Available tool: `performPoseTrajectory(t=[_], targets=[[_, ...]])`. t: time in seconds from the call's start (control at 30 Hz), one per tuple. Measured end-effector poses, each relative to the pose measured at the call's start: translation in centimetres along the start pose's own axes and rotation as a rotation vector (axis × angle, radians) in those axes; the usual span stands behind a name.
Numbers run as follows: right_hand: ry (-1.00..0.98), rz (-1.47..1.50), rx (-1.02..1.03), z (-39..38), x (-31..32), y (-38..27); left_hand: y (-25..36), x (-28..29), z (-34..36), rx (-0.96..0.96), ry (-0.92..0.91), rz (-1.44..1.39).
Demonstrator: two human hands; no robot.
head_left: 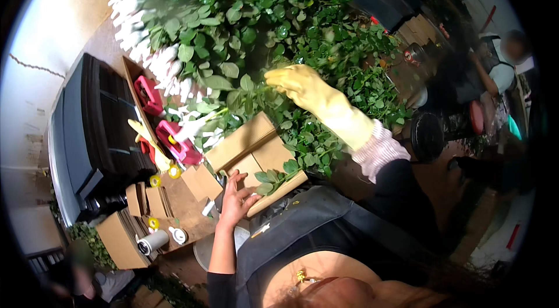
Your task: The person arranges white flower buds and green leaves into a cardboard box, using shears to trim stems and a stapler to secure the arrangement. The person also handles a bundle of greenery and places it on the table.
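My bare left hand (pixel 234 200) rests at the near left side of an open cardboard box (pixel 241 143), its fingers apart. A slim dark object stands beside these fingers; I cannot make out its kind. Leafy sprigs (pixel 272 181) lie inside the box's near edge. My right hand (pixel 300 86), in a yellow rubber glove with a pink cuff, is closed around a leafy flower stem above the greenery. That stem runs left to a bud in a white sleeve (pixel 191 129). Behind it lies a big heap of leafy stems (pixel 244 22), with white-sleeved buds (pixel 131 22) along its left side.
Pink tape dispensers (pixel 180 145) and yellow tape rolls (pixel 174 171) stand at the left, by a stack of dark flat sheets (pixel 110 127). A white cylinder (pixel 153 242) sits near a cardboard stack (pixel 119 238). Other people are at the far right and lower left.
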State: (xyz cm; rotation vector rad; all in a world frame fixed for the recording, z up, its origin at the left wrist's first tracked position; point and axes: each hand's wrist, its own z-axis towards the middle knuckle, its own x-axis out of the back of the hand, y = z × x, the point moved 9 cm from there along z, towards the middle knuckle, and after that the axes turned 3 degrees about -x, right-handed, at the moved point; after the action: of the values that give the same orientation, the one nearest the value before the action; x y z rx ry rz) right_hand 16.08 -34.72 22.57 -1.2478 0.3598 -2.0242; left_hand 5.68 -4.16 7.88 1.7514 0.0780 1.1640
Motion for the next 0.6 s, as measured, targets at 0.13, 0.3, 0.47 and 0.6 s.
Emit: performPoseTrajectory(t=[0.13, 0.3, 0.47, 0.6], targets=[[-0.164, -0.015, 0.23, -4.6, 1.2, -6.2, 0.0, 0.1, 0.1, 0.108, -0.037, -0.068], [-0.917, -0.434, -0.266, -17.3, -6.9, 2.4, -0.6, 0.5, -0.4, 0.089, 0.183, -0.172], [-0.827, -0.493, -0.194, -16.6, -6.1, 2.4, -0.3, 0.2, -0.3, 0.036, 0.092, -0.048], [-0.413, -0.707, -0.136, -9.3, -3.1, 0.8, 0.4, 0.6, 0.4, 0.048, 0.033, -0.035]])
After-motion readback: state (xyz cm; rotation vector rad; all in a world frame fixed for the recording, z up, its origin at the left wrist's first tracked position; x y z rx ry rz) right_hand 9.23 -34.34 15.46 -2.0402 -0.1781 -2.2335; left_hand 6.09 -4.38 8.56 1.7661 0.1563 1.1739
